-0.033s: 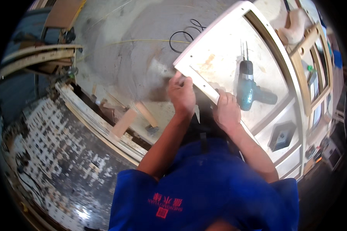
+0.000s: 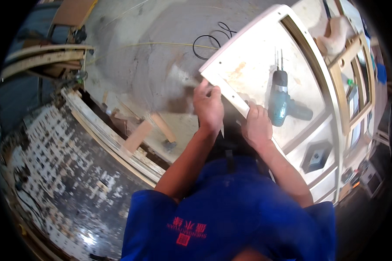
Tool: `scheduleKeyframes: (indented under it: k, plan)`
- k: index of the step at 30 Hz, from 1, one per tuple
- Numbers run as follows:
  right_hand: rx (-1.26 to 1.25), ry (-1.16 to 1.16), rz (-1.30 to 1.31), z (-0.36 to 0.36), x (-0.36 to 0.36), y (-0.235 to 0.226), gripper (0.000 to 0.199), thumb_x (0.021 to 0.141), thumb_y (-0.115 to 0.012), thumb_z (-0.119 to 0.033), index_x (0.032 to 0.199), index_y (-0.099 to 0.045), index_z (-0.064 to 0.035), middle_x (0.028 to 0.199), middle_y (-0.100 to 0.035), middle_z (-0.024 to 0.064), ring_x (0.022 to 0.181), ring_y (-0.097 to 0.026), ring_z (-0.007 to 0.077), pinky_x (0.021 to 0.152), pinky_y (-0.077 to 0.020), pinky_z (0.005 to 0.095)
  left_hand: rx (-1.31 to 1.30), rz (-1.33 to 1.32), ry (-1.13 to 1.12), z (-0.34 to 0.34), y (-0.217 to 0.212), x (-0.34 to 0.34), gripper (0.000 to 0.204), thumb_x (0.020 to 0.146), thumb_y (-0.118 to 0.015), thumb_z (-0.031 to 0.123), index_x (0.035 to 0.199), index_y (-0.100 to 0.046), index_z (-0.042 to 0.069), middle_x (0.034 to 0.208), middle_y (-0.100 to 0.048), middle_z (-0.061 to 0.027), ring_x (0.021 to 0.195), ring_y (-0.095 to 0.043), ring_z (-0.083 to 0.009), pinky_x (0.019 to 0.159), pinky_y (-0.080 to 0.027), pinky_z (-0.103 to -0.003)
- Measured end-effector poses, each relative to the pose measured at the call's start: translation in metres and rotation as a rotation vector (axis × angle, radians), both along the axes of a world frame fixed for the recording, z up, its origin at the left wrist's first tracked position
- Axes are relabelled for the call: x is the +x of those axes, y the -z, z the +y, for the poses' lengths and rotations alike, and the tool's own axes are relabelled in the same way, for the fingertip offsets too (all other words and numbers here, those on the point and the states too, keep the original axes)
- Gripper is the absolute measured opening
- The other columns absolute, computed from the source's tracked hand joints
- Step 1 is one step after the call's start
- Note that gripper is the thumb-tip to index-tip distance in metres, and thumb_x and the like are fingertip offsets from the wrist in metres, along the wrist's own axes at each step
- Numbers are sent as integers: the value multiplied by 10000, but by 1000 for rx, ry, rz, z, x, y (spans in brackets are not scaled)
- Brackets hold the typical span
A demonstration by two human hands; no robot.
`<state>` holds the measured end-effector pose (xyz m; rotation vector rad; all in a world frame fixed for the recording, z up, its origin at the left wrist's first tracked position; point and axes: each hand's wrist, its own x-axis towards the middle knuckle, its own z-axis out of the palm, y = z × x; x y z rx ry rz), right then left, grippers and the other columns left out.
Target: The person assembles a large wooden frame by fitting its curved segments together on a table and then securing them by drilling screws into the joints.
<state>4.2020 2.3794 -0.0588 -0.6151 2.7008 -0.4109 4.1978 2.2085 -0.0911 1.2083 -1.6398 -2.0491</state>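
A large pale wooden frame point(image 2: 229, 92) with small drilled holes lies on a pale board point(image 2: 244, 65). Close to its left corner, my left hand point(image 2: 208, 106) grips the frame's near edge, the fingers curled and partly hidden. My right hand point(image 2: 258, 125) is farther right along the same edge, its fingers bent over the frame. Inside the frame, a teal cordless drill point(image 2: 279, 102) lies on the board to the right of my right hand, its bits pointing away from me. A dark hexagonal piece point(image 2: 316, 157) sits lower right within the frame.
On the floor at left are loose wood strips point(image 2: 163, 127) beside a long worn wooden rail point(image 2: 113, 130). A scuffed dark panel point(image 2: 91, 182) fills the lower left. Black cable point(image 2: 200, 55) loops beyond the frame. Another wooden frame point(image 2: 353, 117) stands at far right.
The view has shifted slightly, so the frame and drill appear a little lower and farther right. Both hands stay on the frame's edge; the left hand's fingers have shifted slightly.
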Motion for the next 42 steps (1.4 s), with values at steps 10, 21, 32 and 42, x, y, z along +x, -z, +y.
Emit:
scheduleKeyframes:
  k: [10,21,32,42]
  plan:
    - [46,6,-2,-1,8,6,717,788,-756,-159,1392,-437,58,1204,-564,254,1112,-563,441,945,-498,509,-211,-124,118,37,-27,30,385,849,-638,79,1210,-633,-57,1141,-579,-213,1059,-587,-349,947,-484,-414]
    - [3,-87,104,8,5,16,588,779,-647,-43,1335,-492,64,1121,-582,239,1024,-588,427,887,-534,467,-485,-38,129,-20,-10,-22,976,797,-837,262,1474,-260,-140,1428,-335,-320,1337,-374,-443,1161,-320,-461]
    - [-32,-76,102,11,4,10,595,808,-667,-111,1326,-476,111,1026,-584,207,945,-585,401,793,-533,458,-1079,368,897,17,-28,-19,248,751,-749,214,902,-685,28,1013,-611,-154,1004,-579,-306,903,-425,-422]
    - [-68,5,-115,10,-2,-7,620,818,-708,-149,1334,-482,109,1105,-589,223,1036,-582,399,855,-526,458,-1195,358,1053,25,-19,-42,171,768,-733,233,655,-647,138,695,-587,-20,723,-602,-204,668,-438,-347]
